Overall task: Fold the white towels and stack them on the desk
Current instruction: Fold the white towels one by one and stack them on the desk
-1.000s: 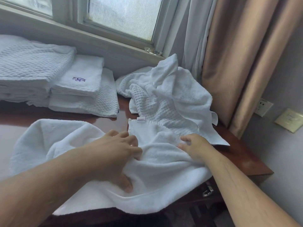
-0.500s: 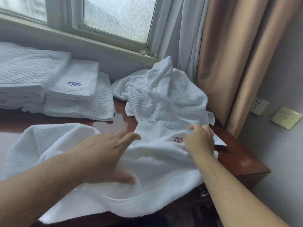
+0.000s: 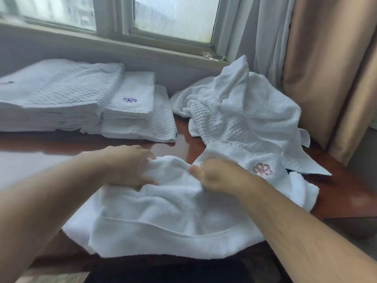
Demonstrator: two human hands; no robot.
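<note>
A white terry towel (image 3: pixel 163 217) with a pink embroidered logo lies rumpled on the brown desk (image 3: pixel 336 203), its near edge hanging over the front. My left hand (image 3: pixel 130 166) and my right hand (image 3: pixel 216 176) sit close together at the towel's middle, each pinching a raised fold of the cloth between them. Behind the towel, a heap of unfolded white towels (image 3: pixel 244 115) rests at the back right. Folded white towels (image 3: pixel 130 111) stand in stacks at the back left, the top one bearing a purple logo.
A window and sill (image 3: pixel 163 48) run along the back, with a small clear object on the sill at the right. White and tan curtains (image 3: pixel 318 68) hang at the right. The desk's right corner ends just beyond the towel.
Both hands have come together at the towel's middle and taken hold of a fold. The left part of the towel has been gathered inward, and its pink logo now shows.
</note>
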